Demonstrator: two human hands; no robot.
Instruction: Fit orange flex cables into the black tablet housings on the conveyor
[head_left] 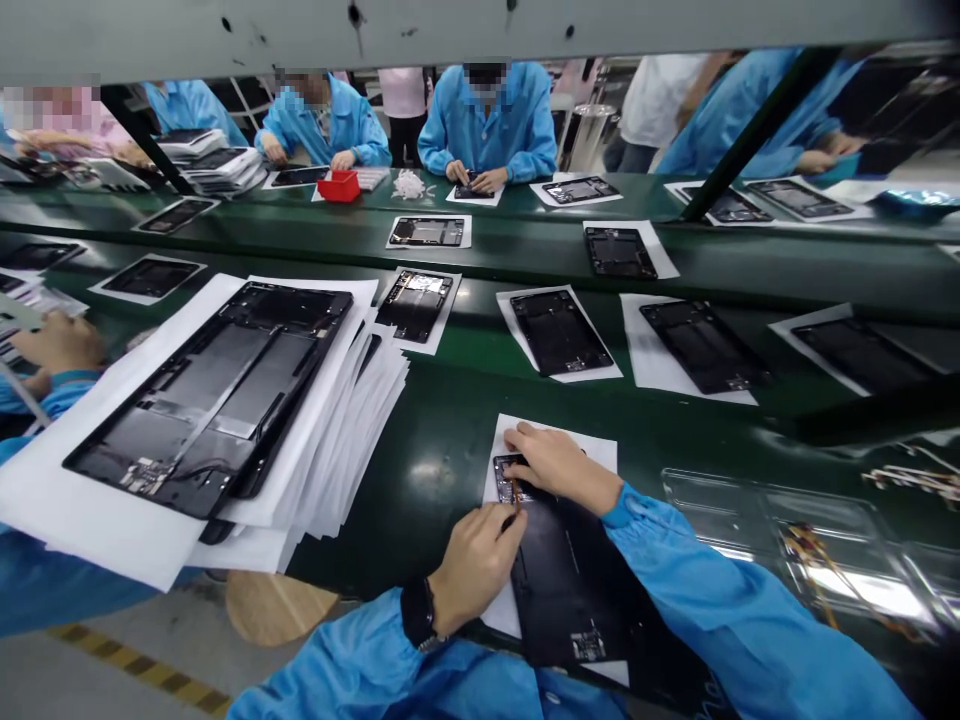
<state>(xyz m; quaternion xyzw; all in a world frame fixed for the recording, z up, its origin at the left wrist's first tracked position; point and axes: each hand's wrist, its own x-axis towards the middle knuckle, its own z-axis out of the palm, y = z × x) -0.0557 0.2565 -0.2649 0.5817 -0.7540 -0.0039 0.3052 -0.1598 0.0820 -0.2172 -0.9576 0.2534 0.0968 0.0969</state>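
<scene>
A black tablet housing (562,580) lies open side up on a white paper sheet (501,612) on the green bench in front of me. My left hand (476,562), with a dark watch at the wrist, is closed in a pinch on the lower end of a thin orange flex cable (515,491). My right hand (562,468) reaches over the upper part of the housing, its thumb and fingers bent together at the cable's upper end. Its fingertips partly cover the housing's top corner. The right sleeve hides the housing's right edge.
A tall stack of housings (217,390) between paper sheets stands at left, jutting past the bench edge. Clear plastic trays (780,530) with flex cables (814,560) lie at right. Several housings on paper (561,332) line the belt ahead. Co-workers (487,120) sit opposite; another's hand (64,342) is at far left.
</scene>
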